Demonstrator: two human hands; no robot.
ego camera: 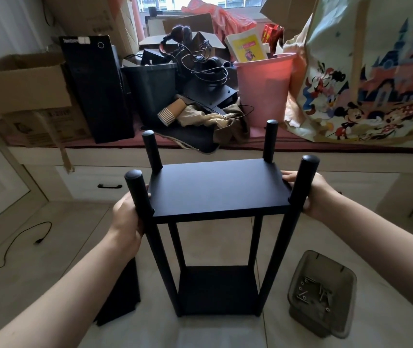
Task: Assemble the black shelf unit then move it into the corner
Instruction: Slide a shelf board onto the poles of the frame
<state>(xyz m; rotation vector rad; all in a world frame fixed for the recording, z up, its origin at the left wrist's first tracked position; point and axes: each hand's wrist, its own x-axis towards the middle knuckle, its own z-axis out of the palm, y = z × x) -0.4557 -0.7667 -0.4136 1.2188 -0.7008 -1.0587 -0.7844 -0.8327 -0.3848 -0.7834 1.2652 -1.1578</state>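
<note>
The black shelf unit (pixel 219 189) stands upright on the tiled floor in front of me. It has a lower board (pixel 218 288), an upper board and round black posts whose tops stick up above the upper board. My left hand (pixel 127 217) grips the left edge of the upper board by the near left post. My right hand (pixel 308 194) grips the right edge by the near right post. A loose black board (pixel 122 295) lies on the floor under my left forearm.
A grey plastic tray (pixel 322 293) with several screws sits on the floor at the right. Behind the unit is a low platform (pixel 225 156) with drawers, piled with cardboard boxes, a black computer case (pixel 97 89), a pink bucket (pixel 263 91) and a cartoon-print bag (pixel 366 79). A black cable (pixel 22 239) lies at the left.
</note>
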